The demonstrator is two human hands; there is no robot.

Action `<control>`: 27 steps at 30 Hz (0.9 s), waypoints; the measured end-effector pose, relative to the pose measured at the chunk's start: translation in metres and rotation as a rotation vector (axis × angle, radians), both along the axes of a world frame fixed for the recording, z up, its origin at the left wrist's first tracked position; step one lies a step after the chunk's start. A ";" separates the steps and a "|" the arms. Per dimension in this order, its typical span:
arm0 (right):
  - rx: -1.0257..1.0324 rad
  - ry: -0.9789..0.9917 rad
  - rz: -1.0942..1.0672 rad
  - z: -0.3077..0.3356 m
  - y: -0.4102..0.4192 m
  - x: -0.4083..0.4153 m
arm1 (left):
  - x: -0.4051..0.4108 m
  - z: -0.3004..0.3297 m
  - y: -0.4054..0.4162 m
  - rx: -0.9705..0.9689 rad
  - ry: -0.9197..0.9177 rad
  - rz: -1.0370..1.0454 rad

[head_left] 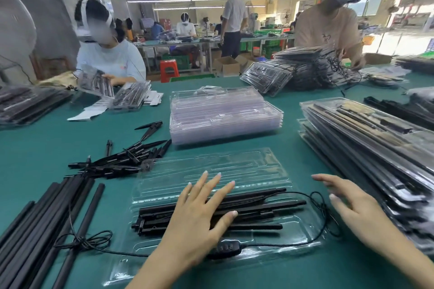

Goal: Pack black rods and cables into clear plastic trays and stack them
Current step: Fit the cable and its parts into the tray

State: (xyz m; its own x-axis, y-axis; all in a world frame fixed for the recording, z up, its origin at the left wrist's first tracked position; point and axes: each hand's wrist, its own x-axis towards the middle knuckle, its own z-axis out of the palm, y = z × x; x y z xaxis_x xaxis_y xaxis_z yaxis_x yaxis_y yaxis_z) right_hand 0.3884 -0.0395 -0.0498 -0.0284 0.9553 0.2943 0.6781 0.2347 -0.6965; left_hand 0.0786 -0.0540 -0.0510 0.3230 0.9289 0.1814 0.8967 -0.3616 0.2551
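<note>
A clear plastic tray lies open in front of me on the green table. Its near half holds several black rods and a thin black cable with an inline switch. My left hand lies flat on the rods, fingers straight and spread. My right hand hovers open just right of the tray, fingers extended, holding nothing. The cable loops past the tray's right edge and trails left across the table.
Loose black rods lie at the near left, with black spikes behind them. A stack of empty clear trays stands behind my tray. Filled trays are piled at the right. Other workers sit across the table.
</note>
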 end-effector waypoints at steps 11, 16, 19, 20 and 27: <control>-0.382 0.033 0.079 0.004 -0.007 0.009 | 0.026 -0.032 0.026 -0.207 0.131 -0.018; -0.337 0.197 0.105 0.009 0.001 0.013 | 0.026 -0.033 0.025 -0.221 0.101 -0.010; -0.393 0.635 0.193 0.013 -0.001 0.012 | 0.026 -0.033 0.024 -0.207 0.088 -0.006; -0.390 0.668 0.225 0.013 -0.002 0.015 | 0.027 -0.032 0.023 -0.203 0.089 -0.007; -0.142 0.350 0.197 0.026 -0.012 0.007 | 0.028 -0.030 0.019 -0.179 0.054 -0.005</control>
State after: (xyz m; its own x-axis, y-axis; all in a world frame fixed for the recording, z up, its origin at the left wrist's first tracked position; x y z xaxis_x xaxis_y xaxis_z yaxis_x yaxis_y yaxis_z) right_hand 0.3950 -0.0519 -0.0238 -0.1360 0.9735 0.1841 0.3469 0.2208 -0.9115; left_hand 0.1066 -0.0347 -0.0810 0.3320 0.9433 -0.0042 0.9093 -0.3188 0.2673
